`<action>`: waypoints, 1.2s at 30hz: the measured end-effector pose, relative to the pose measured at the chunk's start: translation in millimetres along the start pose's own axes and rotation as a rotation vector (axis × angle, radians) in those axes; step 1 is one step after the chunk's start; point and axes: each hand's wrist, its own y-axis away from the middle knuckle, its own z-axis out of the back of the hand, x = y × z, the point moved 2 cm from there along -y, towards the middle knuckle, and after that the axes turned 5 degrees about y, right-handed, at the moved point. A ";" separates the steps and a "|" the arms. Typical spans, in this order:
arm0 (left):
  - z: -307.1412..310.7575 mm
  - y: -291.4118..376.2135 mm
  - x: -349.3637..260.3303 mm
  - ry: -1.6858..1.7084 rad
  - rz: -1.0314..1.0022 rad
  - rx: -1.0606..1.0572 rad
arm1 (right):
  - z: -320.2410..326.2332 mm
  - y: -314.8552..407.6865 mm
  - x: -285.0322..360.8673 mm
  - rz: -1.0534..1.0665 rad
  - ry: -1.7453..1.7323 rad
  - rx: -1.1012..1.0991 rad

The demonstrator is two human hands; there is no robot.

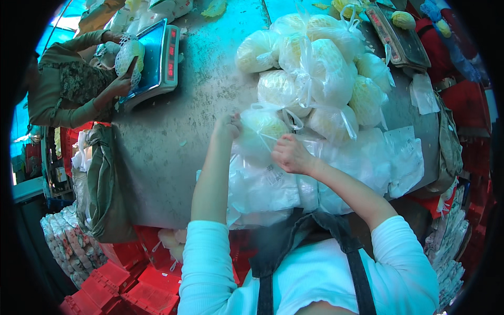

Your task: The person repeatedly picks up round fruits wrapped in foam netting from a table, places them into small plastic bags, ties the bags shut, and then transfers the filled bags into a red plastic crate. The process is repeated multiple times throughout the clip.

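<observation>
Close before me sits a napa cabbage in a clear plastic bag, a twisted strand of its plastic pulled taut across the front. My right hand is closed around the end of that strand. At the bag's left side, my left hand grips its plastic; the fingertips are partly hidden. Under and in front of both hands lie stacks of flat clear plastic bags. A pile of bagged napa cabbages, several with knotted handles, rises just beyond.
On the left, a person holds a cabbage in a white foam net at a digital scale. Another scale stands at the far right of the metal table. Red plastic crates lie below the near edge.
</observation>
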 end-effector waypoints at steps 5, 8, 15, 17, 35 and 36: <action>-5.6 58.3 14.2 -0.611 -0.374 0.435 | 29.2 1.7 1.4 0.013 -0.149 -0.114; 4.4 147.9 53.0 -1.251 -0.963 0.663 | 59.0 -17.7 18.0 -0.305 -0.349 -0.272; -52.8 291.7 134.8 -1.224 -1.152 1.165 | 158.7 -35.5 29.8 -0.247 0.059 -0.551; -92.2 306.1 162.6 -1.112 -1.202 1.342 | 190.5 -29.4 3.1 -0.375 -0.002 -0.721; 137.6 92.6 132.5 -2.162 -1.336 -0.032 | 205.7 64.7 -147.6 -0.590 0.725 -0.555; 161.9 74.8 140.4 -2.188 -1.456 0.003 | 190.9 63.3 -108.7 -0.434 0.726 -0.618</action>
